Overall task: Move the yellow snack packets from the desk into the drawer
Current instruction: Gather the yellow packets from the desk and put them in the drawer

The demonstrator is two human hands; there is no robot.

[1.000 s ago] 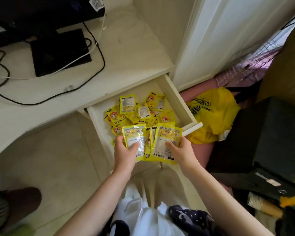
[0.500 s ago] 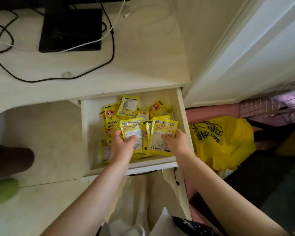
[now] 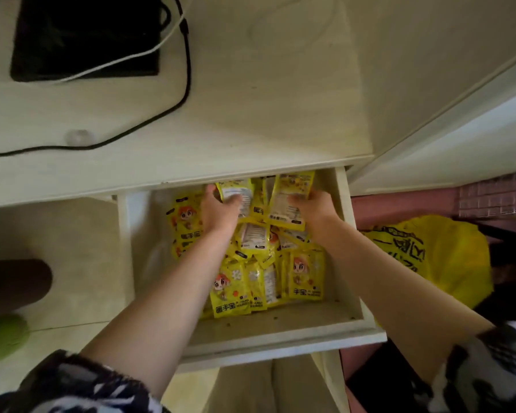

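Note:
The open cream drawer (image 3: 280, 333) under the desk holds several yellow snack packets (image 3: 306, 277) in a loose pile. My left hand (image 3: 219, 211) grips a yellow packet (image 3: 239, 192) at the back of the drawer, close under the desk edge. My right hand (image 3: 313, 207) holds another yellow packet (image 3: 291, 198) beside it, on the right. Both packets stand nearly upright, white backs facing me. Both forearms reach in over the pile. No yellow packets show on the desk top (image 3: 265, 93).
On the desk lie a black flat device (image 3: 84, 40), a black cable (image 3: 182, 93) and a white cable (image 3: 125, 59). A yellow plastic bag (image 3: 429, 257) lies on the floor right of the drawer. A white door panel (image 3: 459, 138) stands at the right.
Both hands have carried their packets from the front of the drawer to its back, under the desk edge. The camera has leaned closer and further over the drawer.

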